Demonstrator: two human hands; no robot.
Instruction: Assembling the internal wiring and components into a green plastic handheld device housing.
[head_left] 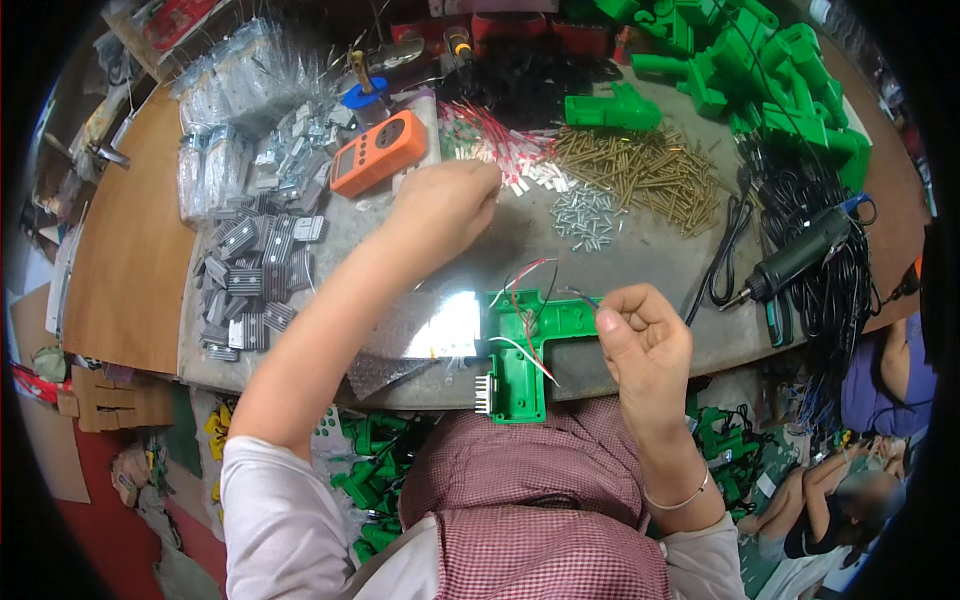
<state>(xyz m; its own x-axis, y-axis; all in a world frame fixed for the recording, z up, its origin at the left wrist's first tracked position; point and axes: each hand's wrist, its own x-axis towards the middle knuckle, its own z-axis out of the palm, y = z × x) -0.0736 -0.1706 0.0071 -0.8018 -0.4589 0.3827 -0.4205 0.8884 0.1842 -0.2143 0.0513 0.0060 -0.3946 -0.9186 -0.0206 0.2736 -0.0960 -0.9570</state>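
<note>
A green plastic housing half (520, 370), shaped like a power tool's body and handle, lies open at the table's front edge. Red, white and black wires (530, 285) stick up out of it, and a small silver finned part (485, 394) sits against its lower left side. Right of the housing, my right hand (648, 345) pinches a thin dark wire (578, 294) between thumb and forefinger. My left hand (445, 208) is stretched forward to the pile of red wires with white connectors (515, 150). Its fingers are curled closed, and whatever is between them is hidden.
Small silver screws (588, 215) and long brass-coloured screws (650, 175) lie beyond the housing. An orange meter (378, 152) and grey finned blocks (255, 265) are on the left. A dark electric screwdriver (800, 255), black cables (840, 290) and green housings (780, 80) occupy the right.
</note>
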